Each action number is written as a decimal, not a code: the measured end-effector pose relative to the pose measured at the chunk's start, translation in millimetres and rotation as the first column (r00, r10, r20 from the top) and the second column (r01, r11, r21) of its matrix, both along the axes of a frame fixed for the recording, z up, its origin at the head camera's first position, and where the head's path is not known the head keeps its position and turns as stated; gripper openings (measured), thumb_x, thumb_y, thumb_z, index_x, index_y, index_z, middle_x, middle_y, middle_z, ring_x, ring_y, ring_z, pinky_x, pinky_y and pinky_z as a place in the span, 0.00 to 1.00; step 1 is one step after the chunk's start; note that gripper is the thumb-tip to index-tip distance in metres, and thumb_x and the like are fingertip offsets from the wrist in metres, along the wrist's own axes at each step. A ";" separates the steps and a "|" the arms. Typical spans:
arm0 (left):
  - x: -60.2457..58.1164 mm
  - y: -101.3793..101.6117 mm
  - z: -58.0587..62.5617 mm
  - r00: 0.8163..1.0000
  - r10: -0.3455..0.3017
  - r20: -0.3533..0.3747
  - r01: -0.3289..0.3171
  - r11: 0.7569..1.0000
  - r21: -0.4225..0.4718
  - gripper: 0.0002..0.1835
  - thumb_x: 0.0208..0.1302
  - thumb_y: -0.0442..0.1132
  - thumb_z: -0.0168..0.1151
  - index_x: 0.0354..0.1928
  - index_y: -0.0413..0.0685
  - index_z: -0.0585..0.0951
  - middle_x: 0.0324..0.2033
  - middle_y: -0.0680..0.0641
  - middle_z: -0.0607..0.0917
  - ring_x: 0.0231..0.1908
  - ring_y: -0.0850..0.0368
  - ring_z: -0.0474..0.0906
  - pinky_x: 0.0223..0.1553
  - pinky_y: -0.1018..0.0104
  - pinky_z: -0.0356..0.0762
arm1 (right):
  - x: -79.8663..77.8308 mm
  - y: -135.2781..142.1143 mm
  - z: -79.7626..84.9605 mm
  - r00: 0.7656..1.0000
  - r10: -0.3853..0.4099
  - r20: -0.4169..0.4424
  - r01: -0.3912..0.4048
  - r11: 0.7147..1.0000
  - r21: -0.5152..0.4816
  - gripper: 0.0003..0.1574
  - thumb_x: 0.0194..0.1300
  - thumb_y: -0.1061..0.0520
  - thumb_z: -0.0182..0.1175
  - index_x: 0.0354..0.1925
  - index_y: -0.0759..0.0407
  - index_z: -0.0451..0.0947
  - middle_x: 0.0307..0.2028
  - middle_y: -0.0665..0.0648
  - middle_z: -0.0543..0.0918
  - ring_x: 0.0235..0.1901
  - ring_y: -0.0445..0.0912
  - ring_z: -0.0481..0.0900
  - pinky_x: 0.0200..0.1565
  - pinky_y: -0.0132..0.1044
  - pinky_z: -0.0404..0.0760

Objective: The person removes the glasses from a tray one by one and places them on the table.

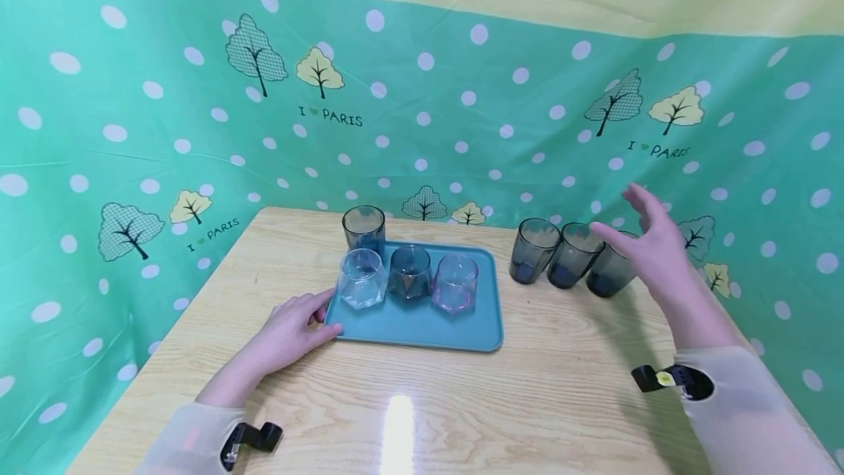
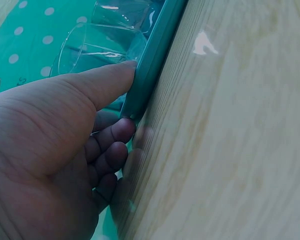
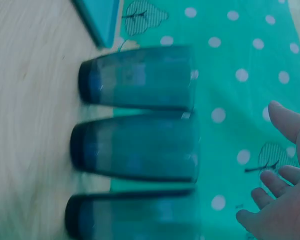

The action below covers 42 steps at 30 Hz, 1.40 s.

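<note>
My left hand (image 1: 297, 325) holds the left end of a blue rectangular tray (image 1: 415, 332), its thumb against the rim near the front corner. In the left wrist view the other fingers curl beside the tray edge. On the tray stand a clear faceted glass (image 1: 362, 281), a dark faceted glass (image 1: 410, 273) and a pinkish faceted glass (image 1: 455, 284). A tall dark glass (image 1: 364, 224) stands at the back left corner, its base partly hidden. Thumb and fingers spread apart, my right hand (image 1: 653, 240) is raised by the rightmost tall dark glass (image 1: 609, 270), holding nothing.
Two more tall dark glasses, a middle one (image 1: 574, 259) and a left one (image 1: 534, 251), stand upright in the row right of the tray. Behind the wooden table (image 1: 527, 402) hangs a green dotted cloth (image 1: 422, 94).
</note>
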State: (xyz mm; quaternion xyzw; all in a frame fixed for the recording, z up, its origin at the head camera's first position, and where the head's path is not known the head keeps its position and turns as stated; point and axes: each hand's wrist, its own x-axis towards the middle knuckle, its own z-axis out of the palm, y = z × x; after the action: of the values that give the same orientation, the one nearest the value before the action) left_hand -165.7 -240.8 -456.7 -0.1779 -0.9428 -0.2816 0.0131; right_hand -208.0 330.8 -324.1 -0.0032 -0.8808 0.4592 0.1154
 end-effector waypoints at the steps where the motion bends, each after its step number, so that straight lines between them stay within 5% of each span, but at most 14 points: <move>1: 0.0 -0.3 0.0 1.000 0.000 -0.001 0.000 1.000 0.001 0.41 0.74 0.52 0.75 0.77 0.32 0.74 0.38 0.57 0.76 0.39 0.57 0.69 0.45 0.53 0.62 | -0.6 -5.3 2.3 1.000 0.006 -0.006 -0.006 1.000 0.001 0.71 0.72 0.34 0.74 0.92 0.41 0.39 0.89 0.53 0.47 0.87 0.61 0.40 0.81 0.62 0.48; 9: 1.6 -0.1 2.2 1.000 0.002 0.000 -0.002 1.000 0.005 0.40 0.74 0.51 0.75 0.77 0.32 0.74 0.38 0.56 0.77 0.39 0.57 0.69 0.46 0.53 0.63 | -5.6 -48.3 13.4 0.997 0.075 -0.037 -0.074 0.997 0.015 0.71 0.69 0.33 0.76 0.91 0.40 0.42 0.88 0.50 0.52 0.87 0.56 0.46 0.82 0.55 0.48; 21: 2.4 0.9 3.3 1.000 -0.009 -0.004 0.009 1.000 0.005 0.40 0.75 0.52 0.74 0.77 0.32 0.74 0.37 0.57 0.77 0.38 0.58 0.68 0.46 0.53 0.65 | -19.4 -110.4 9.4 0.974 0.219 -0.054 -0.220 0.975 -0.018 0.67 0.70 0.36 0.77 0.91 0.40 0.48 0.86 0.49 0.58 0.85 0.54 0.51 0.82 0.54 0.53; 42: 3.5 1.1 0.2 1.000 0.006 -0.012 -0.006 1.000 0.003 0.41 0.73 0.53 0.76 0.77 0.33 0.75 0.38 0.57 0.77 0.37 0.59 0.69 0.47 0.53 0.65 | -40.1 -214.5 1.8 0.900 0.431 -0.070 -0.436 0.893 -0.107 0.62 0.70 0.45 0.79 0.89 0.46 0.56 0.82 0.53 0.66 0.81 0.51 0.62 0.80 0.51 0.59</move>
State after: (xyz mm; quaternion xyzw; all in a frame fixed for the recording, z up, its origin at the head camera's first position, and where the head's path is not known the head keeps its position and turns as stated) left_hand -162.2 -239.6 -456.5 -0.1765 -0.9429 -0.2817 0.0197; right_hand -248.1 116.3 -322.3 0.1965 -0.8274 0.5253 0.0293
